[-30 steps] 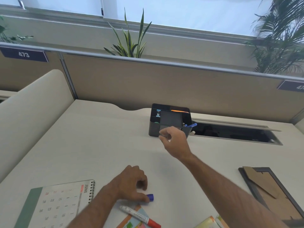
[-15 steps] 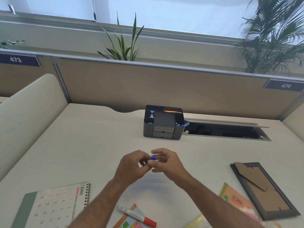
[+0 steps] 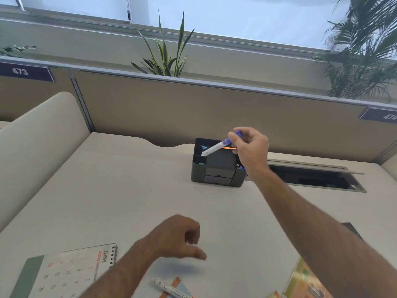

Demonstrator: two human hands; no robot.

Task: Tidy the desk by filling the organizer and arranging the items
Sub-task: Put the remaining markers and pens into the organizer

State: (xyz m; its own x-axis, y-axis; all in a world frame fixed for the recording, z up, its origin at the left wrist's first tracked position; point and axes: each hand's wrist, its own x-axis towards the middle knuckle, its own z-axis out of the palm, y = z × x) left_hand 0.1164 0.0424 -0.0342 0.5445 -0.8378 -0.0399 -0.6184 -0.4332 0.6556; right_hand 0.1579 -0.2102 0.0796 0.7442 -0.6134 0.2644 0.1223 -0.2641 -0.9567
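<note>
A dark grey desk organizer point(image 3: 218, 175) with two small front drawers stands at the back of the desk. My right hand point(image 3: 251, 149) pinches a white marker with a blue cap point(image 3: 217, 147) by its capped end, slanted above the organizer with its far end over the left compartment. An orange item and a blue pen show inside the organizer. My left hand point(image 3: 180, 237) hovers low over the desk near me, fingers loosely curled, holding nothing.
A June spiral calendar point(image 3: 64, 274) lies at the near left. A white marker point(image 3: 171, 289) rests on coloured paper near the front edge. A colourful booklet point(image 3: 305, 280) lies at the near right. An open cable slot point(image 3: 318, 179) sits right of the organizer.
The blue-capped marker passed from my left hand into my right in front of me. My right hand has carried it up over the organizer; my left hand has dropped back toward the desk.
</note>
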